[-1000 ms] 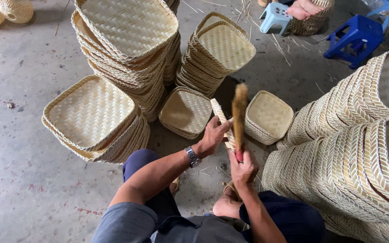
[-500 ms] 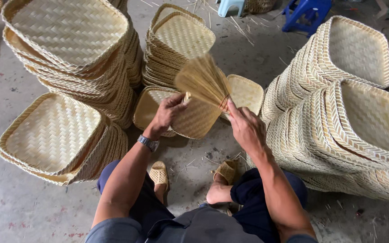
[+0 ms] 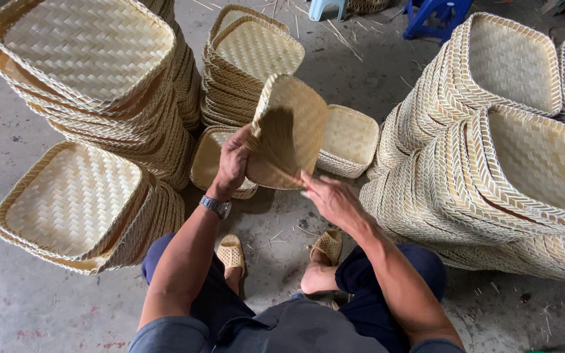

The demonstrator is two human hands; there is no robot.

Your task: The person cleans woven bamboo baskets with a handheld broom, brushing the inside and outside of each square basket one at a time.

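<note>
The left hand [image 3: 233, 163] is gripping a tilted woven tray [image 3: 290, 127]; the right hand [image 3: 331, 196] is hovering open just below it, beside nested tray stacks [image 3: 492, 150], all empty.

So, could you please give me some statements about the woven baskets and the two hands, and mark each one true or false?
1. The left hand has a grip on a tilted square woven bamboo basket. True.
2. The right hand holds a blue plastic stool. False: the stool stands far off on the grey concrete floor.
3. A metal wristwatch is on the left wrist. True.
4. The person is barefoot. False: tan woven sandals are on the feet.
</note>
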